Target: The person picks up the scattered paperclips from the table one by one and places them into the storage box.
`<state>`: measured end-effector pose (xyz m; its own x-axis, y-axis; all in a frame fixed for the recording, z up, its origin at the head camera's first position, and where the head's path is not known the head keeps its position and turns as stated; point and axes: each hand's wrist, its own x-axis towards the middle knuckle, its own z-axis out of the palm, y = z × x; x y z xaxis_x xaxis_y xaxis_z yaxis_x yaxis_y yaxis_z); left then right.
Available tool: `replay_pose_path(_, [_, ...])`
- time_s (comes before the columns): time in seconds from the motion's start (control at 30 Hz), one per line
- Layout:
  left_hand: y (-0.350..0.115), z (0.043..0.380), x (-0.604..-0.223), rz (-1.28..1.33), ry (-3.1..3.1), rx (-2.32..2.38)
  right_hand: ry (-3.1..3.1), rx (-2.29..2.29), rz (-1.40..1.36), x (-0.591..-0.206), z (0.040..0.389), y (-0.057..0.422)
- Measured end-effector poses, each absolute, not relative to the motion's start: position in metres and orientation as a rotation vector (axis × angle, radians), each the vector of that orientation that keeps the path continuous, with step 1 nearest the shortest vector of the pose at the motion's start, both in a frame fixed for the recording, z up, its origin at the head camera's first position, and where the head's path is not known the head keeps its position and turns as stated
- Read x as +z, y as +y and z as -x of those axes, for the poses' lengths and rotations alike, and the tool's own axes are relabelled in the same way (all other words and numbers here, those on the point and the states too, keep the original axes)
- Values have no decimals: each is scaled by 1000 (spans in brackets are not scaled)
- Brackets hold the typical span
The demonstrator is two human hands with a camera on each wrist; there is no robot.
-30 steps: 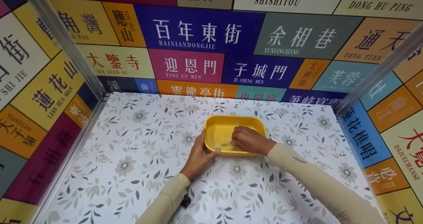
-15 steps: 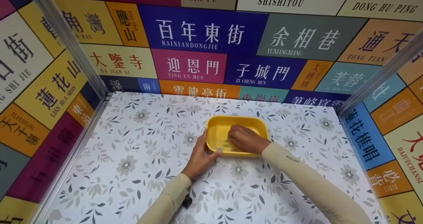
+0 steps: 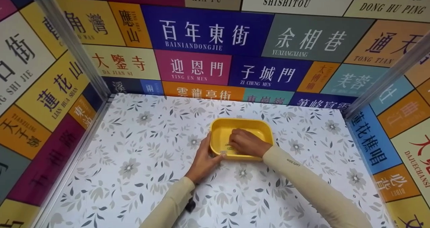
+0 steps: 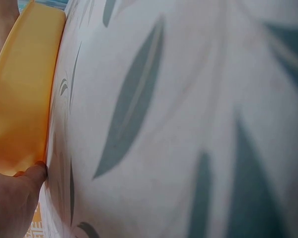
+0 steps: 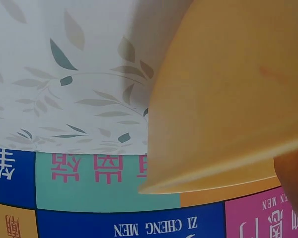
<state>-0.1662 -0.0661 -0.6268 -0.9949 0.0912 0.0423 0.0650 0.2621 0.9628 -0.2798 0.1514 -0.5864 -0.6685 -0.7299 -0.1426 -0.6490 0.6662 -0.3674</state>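
A yellow rounded rectangular box (image 3: 240, 119) with low walls stands on the table. My left hand (image 3: 203, 160) holds its near left corner, thumb at the front wall and the other fingers along the left side. In the left wrist view, part of that hand (image 4: 12, 203) touches the box (image 4: 25, 84). My right hand (image 3: 248, 142) reaches inside with curled fingers; its fingertips are hidden, so whether it pinches anything cannot be seen. Beside it on the bottom lies a small green piece (image 3: 229, 148), too small to identify. The box wall (image 5: 228, 89) fills much of the right wrist view.
A white cloth (image 3: 127, 167) with grey flowers and leaves covers the table. Walls of coloured panels (image 3: 208, 29) with Chinese lettering enclose it at the back and both sides. Clear corner posts (image 3: 79, 49) stand at the back. A small dark object (image 3: 190, 205) shows by the left sleeve.
My right hand has shifted leftward inside the box, covering more of the small pieces there. The left hand keeps its place at the corner. The head view has shifted slightly.
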Motion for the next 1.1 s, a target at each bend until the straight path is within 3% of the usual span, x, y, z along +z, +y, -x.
replay_pose_path(0.57, [-64,167,-626,-104,2454,1888,2641,-620,1016,-566,262,181])
replay_pose_path(1.1, [-67,166,-628,-196,2490,1879,2737,-767,1244,-558,234,198])
